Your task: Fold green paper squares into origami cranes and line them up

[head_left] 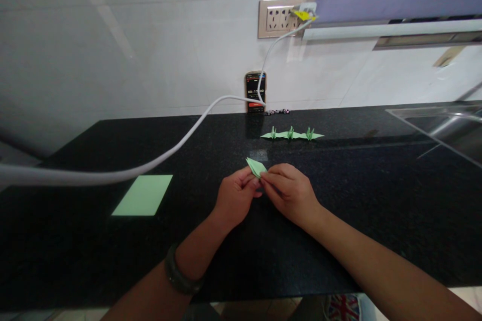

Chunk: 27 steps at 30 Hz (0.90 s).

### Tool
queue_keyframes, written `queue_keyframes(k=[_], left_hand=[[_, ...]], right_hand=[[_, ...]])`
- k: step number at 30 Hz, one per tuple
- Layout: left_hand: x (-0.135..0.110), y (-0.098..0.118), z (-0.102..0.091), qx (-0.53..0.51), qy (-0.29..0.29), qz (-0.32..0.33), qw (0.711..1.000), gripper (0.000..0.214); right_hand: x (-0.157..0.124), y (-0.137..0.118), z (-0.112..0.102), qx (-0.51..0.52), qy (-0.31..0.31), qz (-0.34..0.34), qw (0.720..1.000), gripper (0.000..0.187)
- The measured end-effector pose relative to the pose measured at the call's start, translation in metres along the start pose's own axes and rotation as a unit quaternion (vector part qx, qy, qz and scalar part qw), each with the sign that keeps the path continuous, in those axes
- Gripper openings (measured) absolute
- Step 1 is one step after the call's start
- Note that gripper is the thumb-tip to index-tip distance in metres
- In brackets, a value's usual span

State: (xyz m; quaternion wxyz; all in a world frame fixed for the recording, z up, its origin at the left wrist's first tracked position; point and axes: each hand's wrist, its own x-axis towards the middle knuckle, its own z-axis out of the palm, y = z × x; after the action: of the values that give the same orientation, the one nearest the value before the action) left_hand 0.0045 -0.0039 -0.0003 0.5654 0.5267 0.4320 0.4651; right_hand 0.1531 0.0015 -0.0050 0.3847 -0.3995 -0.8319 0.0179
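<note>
Both hands meet over the middle of the black countertop. A small folded piece of light green paper sticks up between them. My left hand pinches it from the left with fingers closed. From the right, my right hand presses its closed fingers on the same paper. Three finished green paper cranes stand in a row behind the hands. A flat stack of green paper squares lies to the left.
A phone showing a timer leans against the white wall, with a white cable running from a wall socket across the counter to the left. A steel sink is at the right. The counter's front edge is close to me.
</note>
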Motion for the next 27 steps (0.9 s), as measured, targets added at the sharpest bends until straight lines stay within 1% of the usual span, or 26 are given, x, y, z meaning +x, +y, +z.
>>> queue_keyframes(k=[7, 16, 27], left_hand=[[0.0003, -0.0006, 0.0009, 0.014, 0.026, 0.000, 1.000, 0.032], [0.0005, -0.0014, -0.0014, 0.027, 0.023, 0.003, 0.999, 0.033], [0.0012, -0.0022, -0.0008, 0.010, 0.031, -0.003, 0.999, 0.037]], right_hand=[[0.0006, -0.0004, 0.0007, -0.029, -0.020, -0.001, 0.999, 0.022], [0.0004, 0.0010, 0.0022, -0.008, -0.014, 0.010, 1.000, 0.021], [0.0001, 0.0015, 0.0011, 0.003, -0.020, 0.005, 1.000, 0.022]])
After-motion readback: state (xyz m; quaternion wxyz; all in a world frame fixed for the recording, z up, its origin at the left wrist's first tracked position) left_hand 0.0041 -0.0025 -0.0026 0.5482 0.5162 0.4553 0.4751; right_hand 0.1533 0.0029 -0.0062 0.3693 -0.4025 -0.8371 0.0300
